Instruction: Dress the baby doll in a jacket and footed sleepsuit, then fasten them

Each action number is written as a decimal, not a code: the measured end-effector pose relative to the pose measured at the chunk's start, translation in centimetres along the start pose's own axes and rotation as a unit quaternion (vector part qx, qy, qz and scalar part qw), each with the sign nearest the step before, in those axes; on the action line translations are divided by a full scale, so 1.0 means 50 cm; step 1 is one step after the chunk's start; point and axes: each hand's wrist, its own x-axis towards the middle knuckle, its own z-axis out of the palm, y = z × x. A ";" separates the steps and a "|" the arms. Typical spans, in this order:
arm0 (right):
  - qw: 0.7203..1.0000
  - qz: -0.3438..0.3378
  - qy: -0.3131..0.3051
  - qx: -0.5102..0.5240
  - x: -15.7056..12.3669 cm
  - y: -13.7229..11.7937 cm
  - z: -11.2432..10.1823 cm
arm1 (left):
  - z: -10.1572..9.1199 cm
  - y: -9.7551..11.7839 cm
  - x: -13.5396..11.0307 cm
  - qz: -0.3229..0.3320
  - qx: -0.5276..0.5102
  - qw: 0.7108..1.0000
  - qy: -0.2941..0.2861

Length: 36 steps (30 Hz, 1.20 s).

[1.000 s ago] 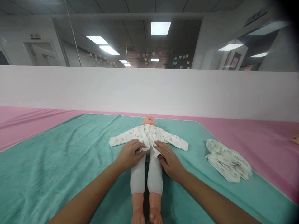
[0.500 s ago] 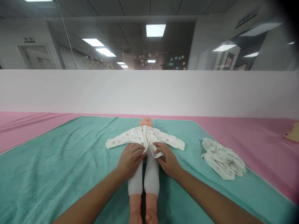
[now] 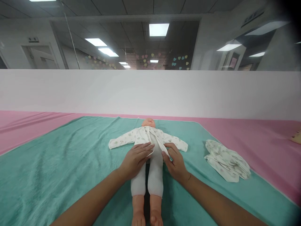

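Observation:
A baby doll lies on its back, feet toward me, its white cloth body and legs showing. It wears a white printed baby shirt with both sleeves spread out and the front parted. My left hand rests with fairly straight fingers on the shirt's left front panel, over the doll's belly. My right hand pinches the edge of the right front panel between thumb and fingers, drawn out to the side. Part of the doll's torso is hidden by my left hand.
A crumpled white printed garment lies to the right on the teal blanket. Pink cloth shows around the blanket. Behind stands a low white wall with glass above. A beige item sits at the far right edge.
My right hand has pulled its shirt panel outward to the right, widening the front opening. My left hand has gone from gripping its panel's edge to lying flatter on it.

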 end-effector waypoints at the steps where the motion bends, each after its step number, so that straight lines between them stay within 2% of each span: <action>1: 1.000 -0.012 -0.019 -0.010 0.000 -0.003 0.003 | 0.000 0.000 0.001 -0.002 -0.010 1.000 -0.008; 6: 0.989 -0.068 -0.128 -0.026 0.005 -0.013 0.018 | -0.001 0.000 0.004 -0.008 -0.039 0.999 -0.020; 11: 0.987 -0.063 -0.148 -0.018 0.012 -0.015 0.011 | -0.004 0.008 0.003 -0.039 -0.052 0.998 0.006; 14: 0.985 -0.056 -0.161 0.010 0.012 -0.018 0.006 | -0.007 0.010 -0.001 -0.075 -0.062 0.994 0.043; 16: 0.986 -0.027 -0.157 0.051 0.010 -0.017 0.007 | -0.009 0.005 -0.004 -0.107 -0.062 0.989 0.082; 19: 0.982 0.071 -0.118 0.128 0.007 -0.006 0.010 | -0.012 -0.014 -0.008 -0.144 -0.044 0.980 0.132; 21: 0.979 0.121 -0.091 0.138 0.010 0.004 0.013 | -0.011 -0.031 -0.008 -0.155 -0.033 0.976 0.152; 24: 0.976 0.178 -0.084 0.088 0.032 0.019 0.021 | 0.000 -0.058 -0.006 -0.168 -0.044 0.972 0.161; 27: 0.966 0.237 -0.102 -0.008 0.085 0.033 0.043 | 0.014 -0.075 -0.007 -0.187 -0.077 0.969 0.145; 29: 0.949 0.262 -0.149 -0.094 0.133 0.046 0.063 | 0.021 -0.080 -0.009 -0.197 -0.092 0.966 0.137; 32: 0.907 0.309 -0.223 -0.177 0.197 0.068 0.095 | 0.024 -0.082 -0.011 -0.204 -0.096 0.965 0.137; 36: 0.903 0.325 -0.188 -0.211 0.233 0.090 0.132 | 0.026 -0.087 -0.013 -0.202 -0.093 0.965 0.140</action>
